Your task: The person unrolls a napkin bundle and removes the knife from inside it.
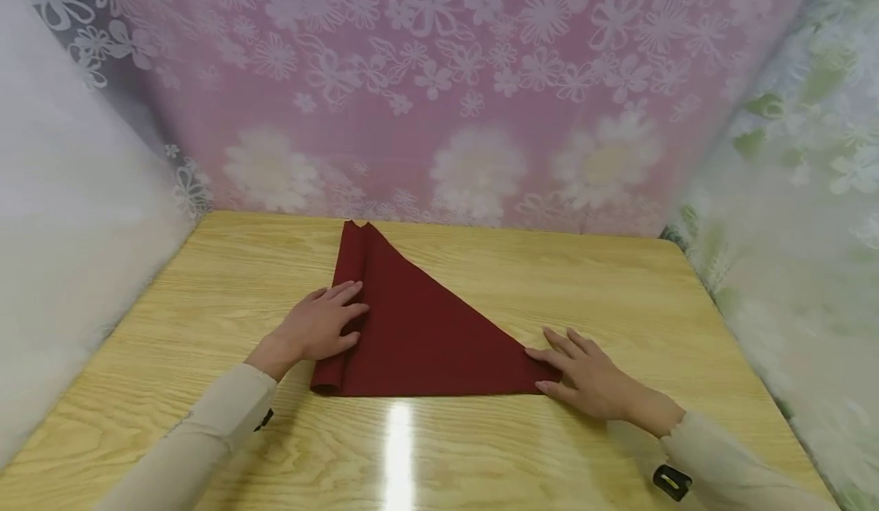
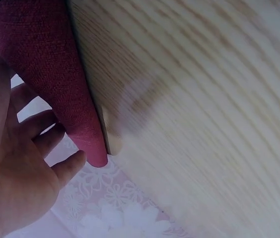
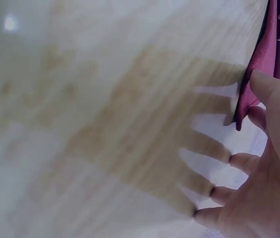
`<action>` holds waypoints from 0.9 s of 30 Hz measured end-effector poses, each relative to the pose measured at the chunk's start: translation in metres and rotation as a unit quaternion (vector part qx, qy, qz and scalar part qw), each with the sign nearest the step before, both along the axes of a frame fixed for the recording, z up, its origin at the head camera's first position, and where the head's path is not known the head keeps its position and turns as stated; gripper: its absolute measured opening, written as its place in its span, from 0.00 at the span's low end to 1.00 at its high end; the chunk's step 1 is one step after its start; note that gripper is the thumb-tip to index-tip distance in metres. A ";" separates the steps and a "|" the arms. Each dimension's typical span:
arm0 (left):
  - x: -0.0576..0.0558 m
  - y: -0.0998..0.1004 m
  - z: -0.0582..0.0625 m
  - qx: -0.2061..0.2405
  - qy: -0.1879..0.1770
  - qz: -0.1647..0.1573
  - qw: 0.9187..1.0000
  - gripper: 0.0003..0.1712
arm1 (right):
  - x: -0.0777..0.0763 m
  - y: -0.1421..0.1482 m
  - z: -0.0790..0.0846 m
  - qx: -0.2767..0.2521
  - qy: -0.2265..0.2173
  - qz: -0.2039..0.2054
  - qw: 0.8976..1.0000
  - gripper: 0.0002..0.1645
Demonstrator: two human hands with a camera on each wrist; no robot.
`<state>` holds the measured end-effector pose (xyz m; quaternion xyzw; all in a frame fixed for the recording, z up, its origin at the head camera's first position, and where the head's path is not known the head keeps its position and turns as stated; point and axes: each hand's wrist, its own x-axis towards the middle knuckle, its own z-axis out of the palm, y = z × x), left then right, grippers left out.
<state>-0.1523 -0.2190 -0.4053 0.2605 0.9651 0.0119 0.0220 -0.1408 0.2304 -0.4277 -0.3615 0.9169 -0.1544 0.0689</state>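
A dark red cloth lies on the wooden table as a triangle, its left side rolled into a tube that runs from the near edge to the far point. My left hand rests on this rolled side with the fingers spread across it. In the left wrist view the red roll passes beside the fingers. At the cloth's right corner, my right hand lies with spread, fairly straight fingers; thumb and index finger touch the corner. The right wrist view shows the other fingertips on the tabletop beside the cloth.
The light wooden table has a bright reflection near its front edge. A pink floral curtain hangs behind it, with pale sheets at the sides. Dark wrist straps show at the sleeves.
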 end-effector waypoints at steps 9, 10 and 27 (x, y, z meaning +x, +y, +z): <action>0.002 0.001 -0.002 -0.018 0.016 0.016 1.000 0.28 | -0.004 0.002 0.005 0.024 0.042 0.047 0.998 0.30; 0.002 0.000 -0.002 -0.018 0.017 0.018 1.000 0.29 | -0.005 0.002 0.005 0.027 0.041 0.048 0.998 0.30; -0.006 0.005 -0.003 0.020 -0.003 0.064 0.998 0.28 | -0.003 0.003 -0.008 0.014 0.029 0.025 0.999 0.31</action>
